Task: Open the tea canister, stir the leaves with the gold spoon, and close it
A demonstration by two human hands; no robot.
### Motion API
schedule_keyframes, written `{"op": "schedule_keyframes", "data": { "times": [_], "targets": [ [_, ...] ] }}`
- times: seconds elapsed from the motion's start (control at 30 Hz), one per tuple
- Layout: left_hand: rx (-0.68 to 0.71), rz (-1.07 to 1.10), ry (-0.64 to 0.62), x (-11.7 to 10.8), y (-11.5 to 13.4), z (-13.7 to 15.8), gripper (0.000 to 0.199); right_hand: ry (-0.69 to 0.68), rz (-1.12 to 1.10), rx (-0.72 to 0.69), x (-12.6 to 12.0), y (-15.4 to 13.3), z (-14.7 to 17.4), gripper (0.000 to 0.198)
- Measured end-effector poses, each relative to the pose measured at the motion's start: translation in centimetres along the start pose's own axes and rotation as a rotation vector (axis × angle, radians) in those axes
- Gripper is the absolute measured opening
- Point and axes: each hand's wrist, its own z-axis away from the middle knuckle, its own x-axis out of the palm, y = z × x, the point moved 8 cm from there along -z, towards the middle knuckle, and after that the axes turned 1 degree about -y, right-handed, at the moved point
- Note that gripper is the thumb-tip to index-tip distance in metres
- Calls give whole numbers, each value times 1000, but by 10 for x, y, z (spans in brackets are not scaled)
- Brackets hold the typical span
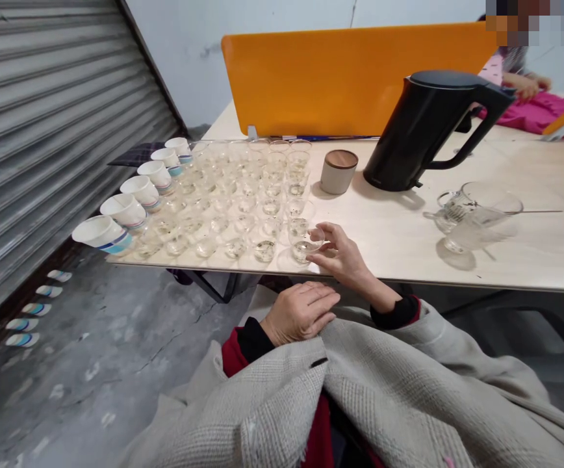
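Observation:
My right hand (341, 255) reaches over the table's near edge and holds a small clear glass cup (304, 242) by its rim, at the front right corner of a block of several rows of similar glass cups (243, 195). Some of these cups hold a little clear liquid. My left hand (300, 312) rests flat on my grey coat in my lap, fingers loosely together, holding nothing. A row of white paper cups (126, 211) with coloured bands lines the left edge of the table.
A black electric kettle (433, 127) stands behind, with a small beige canister (339, 171) beside it and a glass pitcher (472, 214) to the right. An orange divider (350, 71) backs the pale table (506, 260). Another person sits at the far right. A metal shutter is on the left.

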Motion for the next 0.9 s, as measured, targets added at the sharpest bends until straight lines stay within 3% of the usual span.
{"op": "schedule_keyframes", "data": {
  "times": [0.7,0.8,0.9],
  "targets": [
    [-35,14,-59,6,-3,-5,34,-28,-110,23,20,8,-2,70],
    [-51,45,-54,1,-5,-5,33,-3,-75,-24,10,-3,4,73],
    [-112,67,-2,-16,-11,14,30,45,-31,-85,-22,-24,28,62]
  ]
}}
